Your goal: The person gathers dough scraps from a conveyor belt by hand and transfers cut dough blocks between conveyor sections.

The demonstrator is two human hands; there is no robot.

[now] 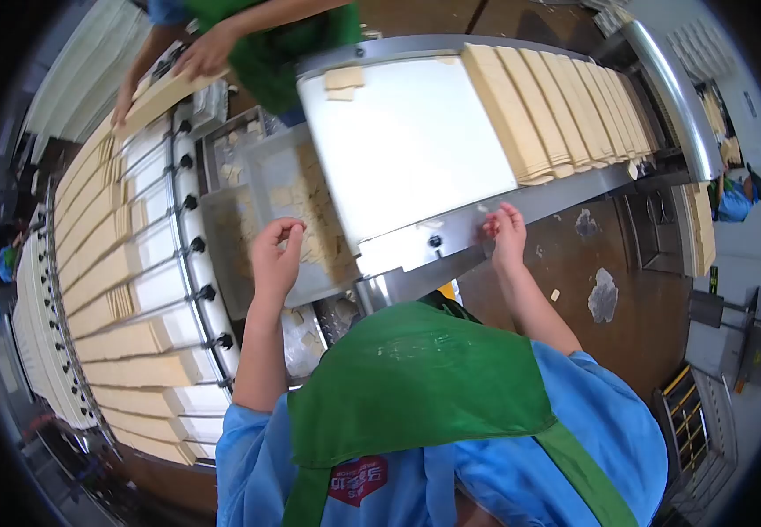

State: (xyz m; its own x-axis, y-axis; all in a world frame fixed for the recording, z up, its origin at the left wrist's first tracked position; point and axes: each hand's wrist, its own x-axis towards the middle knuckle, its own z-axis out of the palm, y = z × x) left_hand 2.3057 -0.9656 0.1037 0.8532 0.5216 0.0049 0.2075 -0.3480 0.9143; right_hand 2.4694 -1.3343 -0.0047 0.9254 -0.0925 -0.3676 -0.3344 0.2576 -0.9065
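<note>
Hovering right hand [505, 230] just below wafer rows [565, 105] on belt [398, 149]

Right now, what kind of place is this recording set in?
Most likely a food factory line, perhaps for wafers or biscuits: pale sheets ride a white conveyor belt, more rows fill a side conveyor, and broken pieces lie in metal trays.

Left hand [275, 255] and right hand [505, 233], seemingly empty, hover at the white conveyor belt [398, 149] carrying wafer rows [556, 105].

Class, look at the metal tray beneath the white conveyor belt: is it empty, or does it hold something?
Not empty. The metal tray holds a scattered layer of pale broken wafer pieces across its floor, beneath the white conveyor belt.
</note>
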